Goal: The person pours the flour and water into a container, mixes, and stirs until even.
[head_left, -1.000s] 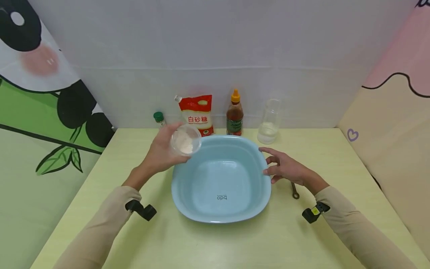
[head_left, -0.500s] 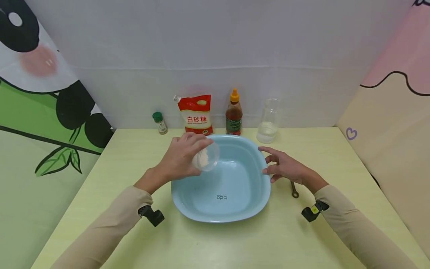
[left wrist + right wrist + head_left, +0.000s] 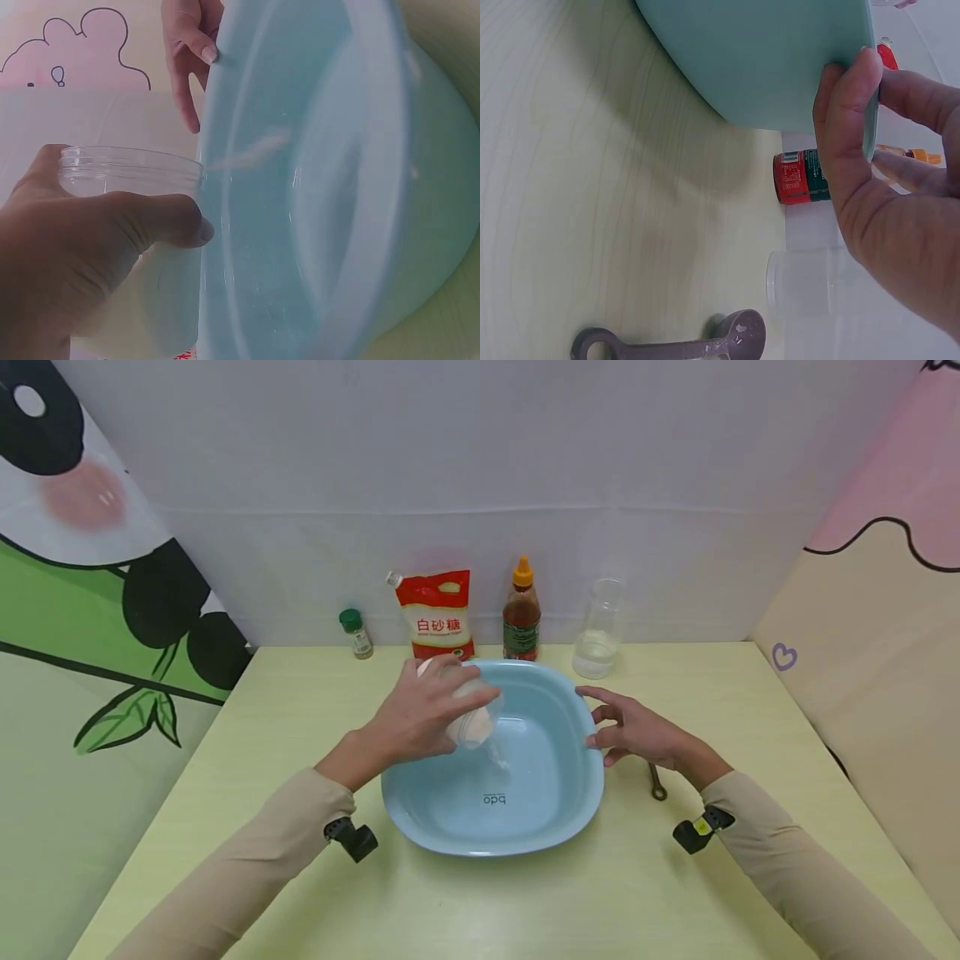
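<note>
Left hand (image 3: 416, 714) grips transparent round screw-necked jar (image 3: 476, 727), tilted over light-blue oval plastic basin (image 3: 457, 818) near ten o'clock, white powder (image 3: 255, 152) (thin streak) falling out. Right hand (image 3: 632, 727) pinches basin at two o'clock.

Head view, upper centre, left to right: small green-capped bottle (image 3: 356, 634); red-and-white pouch (image 3: 437, 617); orange-capped bottle (image 3: 521, 617); clear glass (image 3: 597, 647), part-filled. Right wrist view, bottom: measuring spoon (image 3: 679, 350). Head view, upper left: cartoon print (image 3: 84, 495).
</note>
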`<state>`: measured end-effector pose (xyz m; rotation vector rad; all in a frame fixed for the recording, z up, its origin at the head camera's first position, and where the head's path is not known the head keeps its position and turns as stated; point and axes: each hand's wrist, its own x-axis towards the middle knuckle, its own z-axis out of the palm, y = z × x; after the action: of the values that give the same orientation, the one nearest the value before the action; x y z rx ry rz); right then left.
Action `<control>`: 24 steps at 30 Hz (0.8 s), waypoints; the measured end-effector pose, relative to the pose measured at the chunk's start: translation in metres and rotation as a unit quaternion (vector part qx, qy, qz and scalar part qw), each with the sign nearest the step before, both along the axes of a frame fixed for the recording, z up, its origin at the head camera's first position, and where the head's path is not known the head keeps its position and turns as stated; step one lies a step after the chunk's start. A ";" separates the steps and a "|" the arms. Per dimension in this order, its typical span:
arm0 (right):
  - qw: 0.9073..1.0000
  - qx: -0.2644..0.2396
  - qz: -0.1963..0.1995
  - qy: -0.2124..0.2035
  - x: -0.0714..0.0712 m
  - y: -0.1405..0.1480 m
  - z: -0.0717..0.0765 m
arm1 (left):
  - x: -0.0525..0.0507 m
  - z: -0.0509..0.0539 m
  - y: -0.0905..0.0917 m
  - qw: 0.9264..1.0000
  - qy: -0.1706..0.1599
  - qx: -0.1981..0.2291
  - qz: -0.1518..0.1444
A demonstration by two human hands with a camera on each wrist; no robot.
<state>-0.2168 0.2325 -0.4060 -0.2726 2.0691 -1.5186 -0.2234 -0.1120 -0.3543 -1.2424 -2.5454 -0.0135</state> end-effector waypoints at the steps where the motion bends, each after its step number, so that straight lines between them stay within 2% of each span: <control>1: 1.000 0.000 0.000 0.000 0.000 0.000 0.000 | 0.000 0.000 0.000 1.000 0.008 -0.006 -0.004; 15: 1.000 -0.001 0.000 0.002 0.000 0.000 -0.001 | -0.008 -0.002 0.001 0.992 0.097 -0.038 -0.065; 24: 1.000 0.003 0.000 0.003 0.000 -0.001 -0.001 | -0.013 -0.002 0.000 0.993 0.092 -0.034 -0.059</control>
<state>-0.2164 0.2316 -0.4073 -0.2749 2.0794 -1.5125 -0.2364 -0.1115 -0.3564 -1.3521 -2.3300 0.1555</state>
